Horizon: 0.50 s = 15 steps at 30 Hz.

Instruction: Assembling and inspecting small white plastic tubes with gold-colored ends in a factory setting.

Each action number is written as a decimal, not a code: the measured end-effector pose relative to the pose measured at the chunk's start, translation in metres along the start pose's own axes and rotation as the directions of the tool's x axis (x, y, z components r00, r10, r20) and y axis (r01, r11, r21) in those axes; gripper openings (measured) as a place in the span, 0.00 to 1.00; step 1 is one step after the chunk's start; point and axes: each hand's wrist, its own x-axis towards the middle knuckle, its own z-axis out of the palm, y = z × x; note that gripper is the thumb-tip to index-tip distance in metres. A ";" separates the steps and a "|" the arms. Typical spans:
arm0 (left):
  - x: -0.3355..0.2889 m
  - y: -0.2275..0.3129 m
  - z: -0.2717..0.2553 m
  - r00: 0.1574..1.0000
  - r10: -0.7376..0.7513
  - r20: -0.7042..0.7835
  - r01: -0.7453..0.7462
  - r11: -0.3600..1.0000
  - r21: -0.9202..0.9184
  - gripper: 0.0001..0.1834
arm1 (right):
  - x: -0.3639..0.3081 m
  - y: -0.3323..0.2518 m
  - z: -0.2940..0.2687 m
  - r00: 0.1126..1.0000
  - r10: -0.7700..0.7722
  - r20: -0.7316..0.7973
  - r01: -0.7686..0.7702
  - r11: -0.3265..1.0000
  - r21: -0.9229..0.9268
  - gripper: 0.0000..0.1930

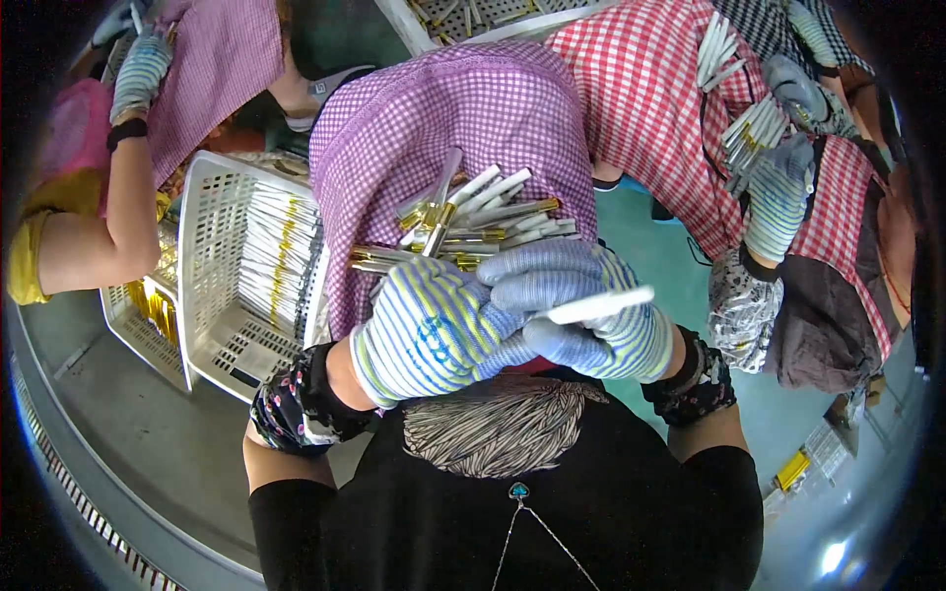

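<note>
Above my lap, both hands are close together in striped knit gloves. My right hand (629,340) is closed round a slim white tube (603,305), whose rounded end sticks out to the right. The fingers of my left hand (429,325) are curled and meet the right glove; whatever they grip, if anything, is hidden. Just beyond the gloves, a loose pile of white tubes (483,182) lies on my purple checked apron (443,103). Several tubes in it have gold bands or clear, shiny parts, pointing in different directions.
A white perforated crate (202,231) on my left holds rows of white and gold tubes (278,256). Beside it is a smaller bin with gold pieces (153,307). Gloved co-workers (777,202) sit close at right and far left. Another crate (419,30) stands ahead.
</note>
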 end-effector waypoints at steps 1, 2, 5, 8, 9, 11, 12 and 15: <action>0.003 -0.008 -0.004 0.998 0.046 0.041 -0.047 0.998 0.036 0.12 | 0.000 0.001 -0.003 0.999 0.029 -0.024 -0.027 0.996 0.085 0.15; 0.006 -0.017 -0.009 0.992 0.092 0.083 -0.097 0.993 0.069 0.11 | 0.000 0.002 -0.007 0.997 0.060 -0.047 -0.052 0.984 0.168 0.14; 0.008 -0.047 -0.003 0.981 0.157 0.116 -0.186 0.933 0.307 0.15 | -0.017 -0.002 -0.034 0.938 0.324 -0.124 -0.282 0.920 0.274 0.19; 0.017 -0.051 0.019 0.980 0.061 0.188 -0.115 0.950 0.291 0.15 | -0.019 -0.005 -0.041 0.895 0.325 -0.307 -0.339 0.941 0.007 0.22; 0.019 -0.052 0.030 0.982 0.030 0.184 -0.080 0.959 0.271 0.12 | -0.020 -0.002 -0.042 0.910 0.279 -0.306 -0.304 0.952 -0.037 0.21; 0.023 -0.058 0.044 0.977 0.005 0.214 -0.075 0.944 0.321 0.11 | -0.029 0.008 -0.045 0.925 0.230 -0.303 -0.266 0.960 -0.083 0.20; 0.026 -0.058 0.049 0.970 -0.023 0.243 -0.071 0.927 0.368 0.11 | -0.040 0.013 -0.048 0.851 0.388 -0.353 -0.426 0.904 -0.032 0.19; 0.034 -0.060 0.050 0.949 -0.067 0.309 -0.052 0.932 0.360 0.11 | -0.051 0.020 -0.048 0.804 0.429 -0.412 -0.518 0.846 -0.130 0.16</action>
